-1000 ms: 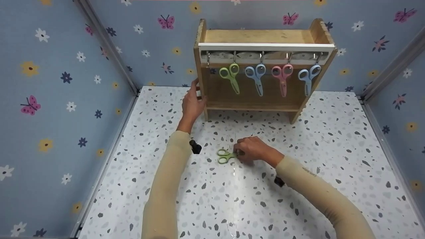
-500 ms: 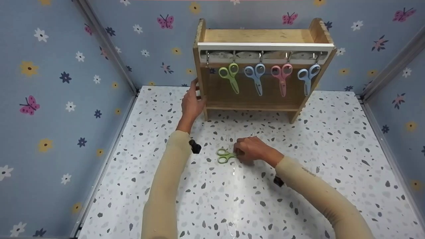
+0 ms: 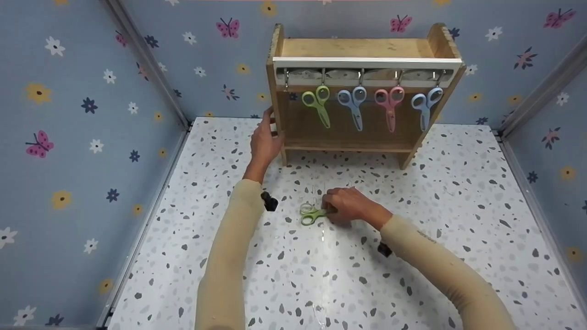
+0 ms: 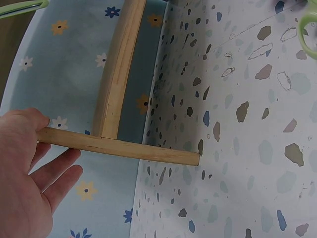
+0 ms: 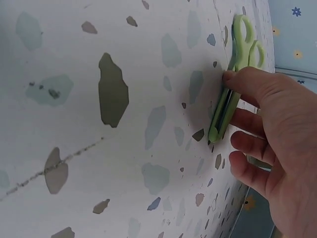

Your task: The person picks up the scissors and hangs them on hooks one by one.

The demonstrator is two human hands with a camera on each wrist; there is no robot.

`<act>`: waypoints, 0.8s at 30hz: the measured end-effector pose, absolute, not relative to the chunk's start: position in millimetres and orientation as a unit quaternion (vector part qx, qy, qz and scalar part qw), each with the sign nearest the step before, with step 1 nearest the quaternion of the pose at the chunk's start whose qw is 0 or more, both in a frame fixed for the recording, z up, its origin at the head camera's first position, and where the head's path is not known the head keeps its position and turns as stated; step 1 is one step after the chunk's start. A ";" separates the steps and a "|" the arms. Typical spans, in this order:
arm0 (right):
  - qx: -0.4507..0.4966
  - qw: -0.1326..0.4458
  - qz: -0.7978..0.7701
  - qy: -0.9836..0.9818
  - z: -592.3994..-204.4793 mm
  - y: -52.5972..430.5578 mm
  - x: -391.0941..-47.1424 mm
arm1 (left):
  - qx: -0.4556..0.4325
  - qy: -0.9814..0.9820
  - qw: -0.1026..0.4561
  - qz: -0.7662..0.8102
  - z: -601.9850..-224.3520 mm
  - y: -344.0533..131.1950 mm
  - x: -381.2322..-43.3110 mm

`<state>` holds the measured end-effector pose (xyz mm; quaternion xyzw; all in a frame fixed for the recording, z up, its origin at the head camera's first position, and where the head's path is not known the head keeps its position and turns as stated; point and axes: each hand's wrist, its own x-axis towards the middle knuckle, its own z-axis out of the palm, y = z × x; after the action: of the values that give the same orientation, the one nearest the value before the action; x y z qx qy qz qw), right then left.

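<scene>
With thumb on one face and fingers on the other, my left hand [image 3: 266, 144] grips the left side board [image 4: 119, 147] of a wooden rack [image 3: 348, 149]. Lower down, a pair of green scissors [image 3: 316, 214] lies on the speckled table, finger loops pointing left. My right hand [image 3: 348, 205] pinches it by the blade end, which it hides in the head view. In the right wrist view the thumb presses the scissors [image 5: 225, 116] from one side and a finger is at the other; the blades are together.
From hooks along the rack's white front strip [image 3: 367, 62] hang green scissors [image 3: 322, 114], blue scissors [image 3: 355, 110], pink scissors [image 3: 390, 110] and light-blue scissors [image 3: 425, 112]. Flower-patterned walls [image 3: 91, 183] enclose the speckled table [image 3: 275, 284] at the left, back and right.
</scene>
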<state>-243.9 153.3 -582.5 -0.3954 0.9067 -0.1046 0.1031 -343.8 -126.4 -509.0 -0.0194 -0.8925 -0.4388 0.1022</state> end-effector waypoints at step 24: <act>-0.408 0.119 -0.104 0.899 -577.4 152.3 -248.7 | -0.011 -0.893 0.100 -0.438 -509.1 -124.9 -344.8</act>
<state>-248.7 152.3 -577.4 -0.4080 0.8992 -0.1042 0.1190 -344.8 -124.9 -509.1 -0.0113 -0.8932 -0.4382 0.1003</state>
